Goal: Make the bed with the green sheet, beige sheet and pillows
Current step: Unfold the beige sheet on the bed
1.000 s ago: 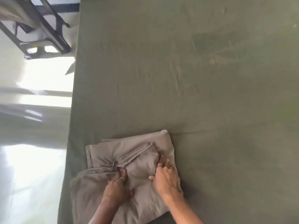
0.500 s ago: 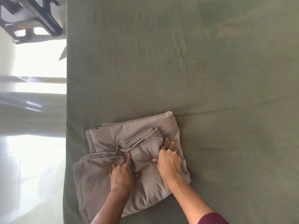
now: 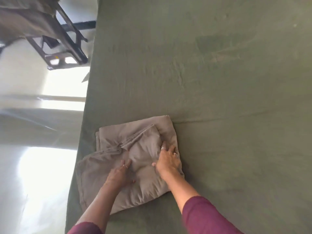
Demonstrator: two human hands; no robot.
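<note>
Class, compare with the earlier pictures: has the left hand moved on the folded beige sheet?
Yes, slightly. The left hand has slid back from the pleated hem of the folded beige sheet, toward the person.

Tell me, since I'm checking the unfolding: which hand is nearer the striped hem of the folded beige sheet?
Left. The left hand lies just below the striped hem; the right hand sits further right, fingers tucked into a fold.

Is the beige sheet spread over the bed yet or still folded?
Still folded. The beige sheet lies as a layered bundle near the green sheet's left edge, both hands on it.
</note>
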